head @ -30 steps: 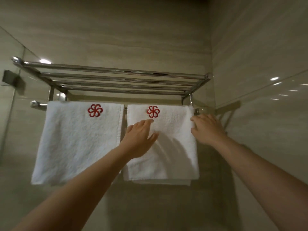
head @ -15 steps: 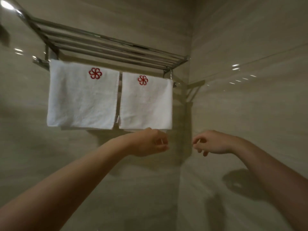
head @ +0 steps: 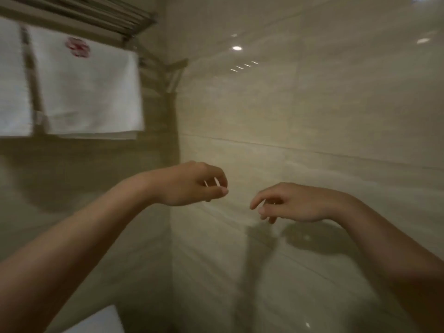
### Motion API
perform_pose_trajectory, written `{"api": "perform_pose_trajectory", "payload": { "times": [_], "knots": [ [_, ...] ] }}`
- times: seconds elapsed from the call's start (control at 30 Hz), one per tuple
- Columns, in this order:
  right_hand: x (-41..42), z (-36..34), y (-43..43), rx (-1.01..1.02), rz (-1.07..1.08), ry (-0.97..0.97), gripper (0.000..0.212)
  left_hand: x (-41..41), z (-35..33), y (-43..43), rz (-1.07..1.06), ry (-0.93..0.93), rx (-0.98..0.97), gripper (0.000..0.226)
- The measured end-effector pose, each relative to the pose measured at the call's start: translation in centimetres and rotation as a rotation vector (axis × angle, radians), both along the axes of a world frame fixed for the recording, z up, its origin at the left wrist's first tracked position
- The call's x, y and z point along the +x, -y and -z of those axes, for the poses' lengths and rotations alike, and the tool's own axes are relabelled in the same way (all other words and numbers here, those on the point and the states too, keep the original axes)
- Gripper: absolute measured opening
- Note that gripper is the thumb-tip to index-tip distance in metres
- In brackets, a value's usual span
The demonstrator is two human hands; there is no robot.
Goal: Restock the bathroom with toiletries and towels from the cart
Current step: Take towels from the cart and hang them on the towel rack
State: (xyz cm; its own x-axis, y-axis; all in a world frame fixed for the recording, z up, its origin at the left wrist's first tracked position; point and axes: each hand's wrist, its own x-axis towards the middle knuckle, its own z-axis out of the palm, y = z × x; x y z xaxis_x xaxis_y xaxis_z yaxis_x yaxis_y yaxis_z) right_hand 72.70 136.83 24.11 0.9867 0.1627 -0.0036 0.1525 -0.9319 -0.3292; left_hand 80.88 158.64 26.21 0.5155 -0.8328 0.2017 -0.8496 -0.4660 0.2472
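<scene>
White red-emblem towel (head: 91,92) hangs far upper left; left hand (head: 189,183) nearer than right hand (head: 295,203); both fingers (head: 217,174) loosely curled, empty

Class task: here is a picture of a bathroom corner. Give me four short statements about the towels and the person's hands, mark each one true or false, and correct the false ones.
1. Two white towels, the right towel and the left towel, hang below the metal rack. True.
2. The left hand grips the right towel. False: it is below the towels, fingers loosely curled, holding nothing.
3. The right towel bears a red emblem near its top. True.
4. The right hand holds a bottle. False: it holds nothing.
</scene>
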Motion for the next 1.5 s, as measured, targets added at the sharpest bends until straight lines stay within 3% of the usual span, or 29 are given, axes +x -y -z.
{"api": "perform_pose_trajectory", "payload": {
  "times": [0.37,0.6,0.93,1.17,1.33,1.5],
  "knots": [
    [-27.1,4.3,12.5,0.0,0.459,-0.068,0.027,-18.0,4.4,17.9,0.516,-0.087,0.021,0.034],
    [-48.4,8.9,18.6,0.229,0.798,0.065,0.017,-33.4,9.6,27.3,0.818,-0.471,-0.041,0.023],
    [-72.0,15.2,20.2,0.419,1.223,0.123,0.02,-54.4,16.4,38.7,1.019,-0.648,-0.017,0.01],
    [-83.2,18.1,19.6,0.374,1.429,0.124,0.023,-67.1,19.8,43.8,1.24,-0.659,0.097,0.014],
    [-87.6,19.6,21.4,0.449,1.559,0.175,0.017,-73.3,21.7,48.2,1.327,-0.726,0.157,0.012],
    [-91.3,20.5,23.5,0.463,1.71,0.087,0.018,-78.3,23.8,53.6,1.406,-0.785,0.238,0.013]
  ]
}}
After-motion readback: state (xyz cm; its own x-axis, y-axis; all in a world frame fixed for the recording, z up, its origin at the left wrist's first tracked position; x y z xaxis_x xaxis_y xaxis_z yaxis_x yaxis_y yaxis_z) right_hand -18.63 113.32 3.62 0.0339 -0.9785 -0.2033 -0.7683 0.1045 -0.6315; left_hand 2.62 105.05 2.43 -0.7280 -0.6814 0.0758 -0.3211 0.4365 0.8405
